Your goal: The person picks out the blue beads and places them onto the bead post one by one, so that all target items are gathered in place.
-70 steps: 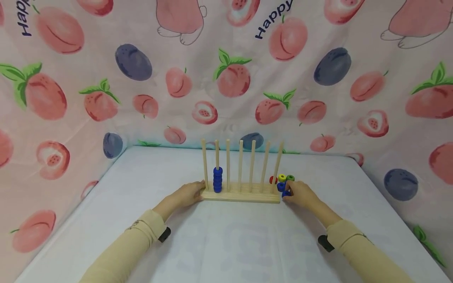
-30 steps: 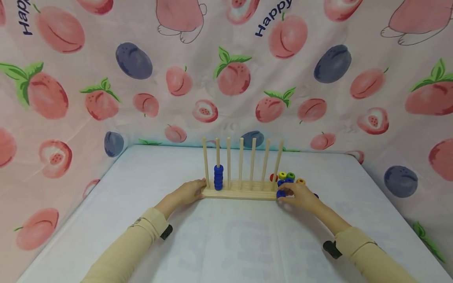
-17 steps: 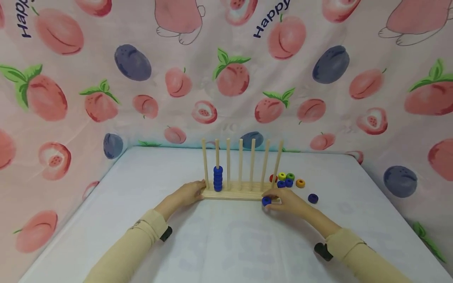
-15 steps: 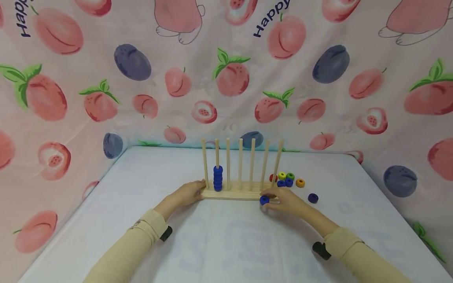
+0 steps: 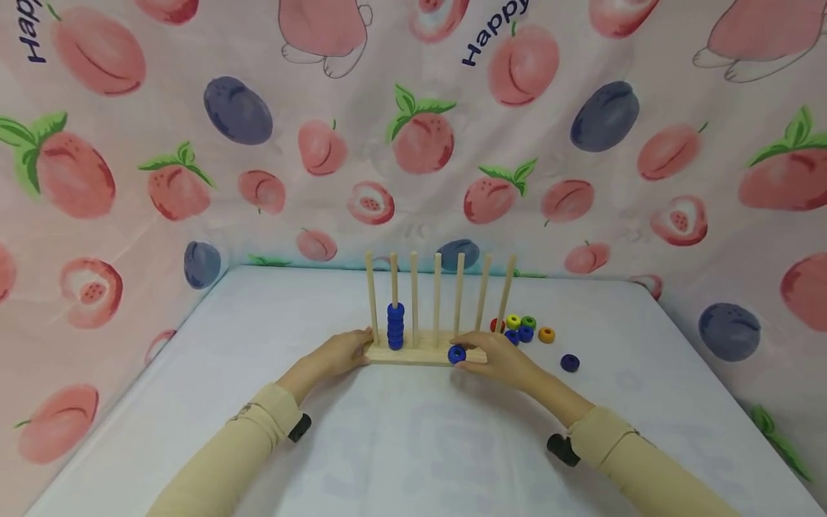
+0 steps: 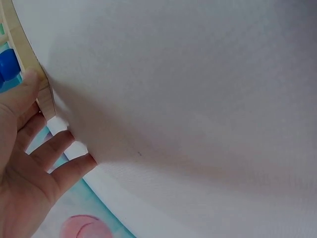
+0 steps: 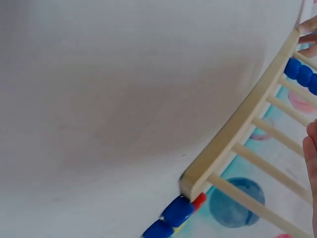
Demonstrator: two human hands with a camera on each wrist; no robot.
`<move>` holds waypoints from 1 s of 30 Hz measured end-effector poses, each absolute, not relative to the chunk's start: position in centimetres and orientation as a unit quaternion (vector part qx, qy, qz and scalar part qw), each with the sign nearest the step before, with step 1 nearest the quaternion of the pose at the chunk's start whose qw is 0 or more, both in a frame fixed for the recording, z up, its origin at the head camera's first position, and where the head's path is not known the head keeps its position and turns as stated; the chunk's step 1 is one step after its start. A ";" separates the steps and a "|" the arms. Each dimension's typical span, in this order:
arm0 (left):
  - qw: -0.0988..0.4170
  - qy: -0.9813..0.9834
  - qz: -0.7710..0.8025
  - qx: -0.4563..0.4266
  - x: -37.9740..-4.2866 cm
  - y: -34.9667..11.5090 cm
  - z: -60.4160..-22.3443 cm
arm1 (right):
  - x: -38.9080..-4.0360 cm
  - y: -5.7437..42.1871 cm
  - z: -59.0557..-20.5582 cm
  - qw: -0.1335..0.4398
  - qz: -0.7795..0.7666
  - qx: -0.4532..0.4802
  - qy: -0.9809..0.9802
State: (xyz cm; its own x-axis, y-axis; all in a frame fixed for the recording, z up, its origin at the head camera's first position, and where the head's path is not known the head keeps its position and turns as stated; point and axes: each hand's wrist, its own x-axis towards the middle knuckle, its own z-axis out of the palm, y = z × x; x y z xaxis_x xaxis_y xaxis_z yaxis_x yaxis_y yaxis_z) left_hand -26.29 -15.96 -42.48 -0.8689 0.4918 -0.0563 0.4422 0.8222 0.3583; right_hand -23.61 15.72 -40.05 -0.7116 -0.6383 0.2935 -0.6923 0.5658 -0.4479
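A wooden peg stand (image 5: 413,355) with a row of upright pegs stands on the table in the head view. Several blue beads (image 5: 395,328) are stacked on its second peg from the left. My left hand (image 5: 339,354) grips the stand's left end; in the left wrist view the thumb lies on the base (image 6: 30,57). My right hand (image 5: 502,359) pinches a blue bead (image 5: 452,357) between thumb and fingertips, in front of the right half of the base. The right wrist view shows only fingers (image 7: 312,153) at its right edge, with the held bead out of sight.
Loose beads lie right of the stand: a red one (image 5: 497,325), a yellow one (image 5: 513,321), a green one (image 5: 528,322), two blue ones (image 5: 526,333) and an orange one (image 5: 546,334). A dark blue bead (image 5: 570,362) lies nearer. Fruit-print cloth (image 5: 413,201) rises behind the table.
My right hand has picked a blue bead from the loose group and carried it left along the front of the stand, lifting it slightly. The left hand has stayed on the stand's left end.
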 end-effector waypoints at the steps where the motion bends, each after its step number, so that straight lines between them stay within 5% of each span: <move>1: 0.074 0.952 0.167 0.247 -26.2 -16.1 -42.6 | -23.6 15.5 -40.0 0.049 0.277 0.378 -0.882; 30: 0.069 0.952 0.169 0.246 -26.3 -16.0 -42.6 | -25.2 9.9 -37.0 0.159 0.358 0.400 -0.829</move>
